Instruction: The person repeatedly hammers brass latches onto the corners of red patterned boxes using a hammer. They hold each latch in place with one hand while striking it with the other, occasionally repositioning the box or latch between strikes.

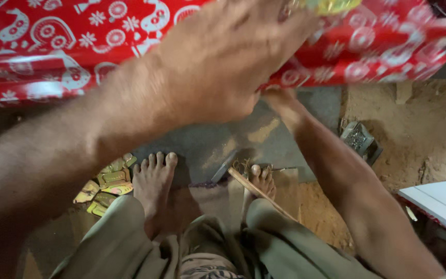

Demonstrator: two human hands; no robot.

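A large red package (52, 46), wrapped in glossy paper printed with white bird shapes, flowers and ringed circles, is stretching across the whole top of the view, its right end (388, 51) blurring and tilting slightly downward. The left hand (223, 62) is lying flat on top of the wrapping near its middle, fingers spread and extended over the paper rather than curling round it, so it is pressing, not gripping. The right hand (280, 101) is reaching up beneath the package's lower edge, touching it from below; its fingers are mostly hidden behind the paper (whether they are clenching or open cannot be told). Something yellowish and shiny (331, 5) is sitting at the package's upper edge, just beyond the left fingertips. Below, bare feet (153, 181) are resting on a grey mat (207, 144), with small yellow cut-out pieces (107, 183) lying just beside the left foot, and a white board (442, 201) is showing at the right.
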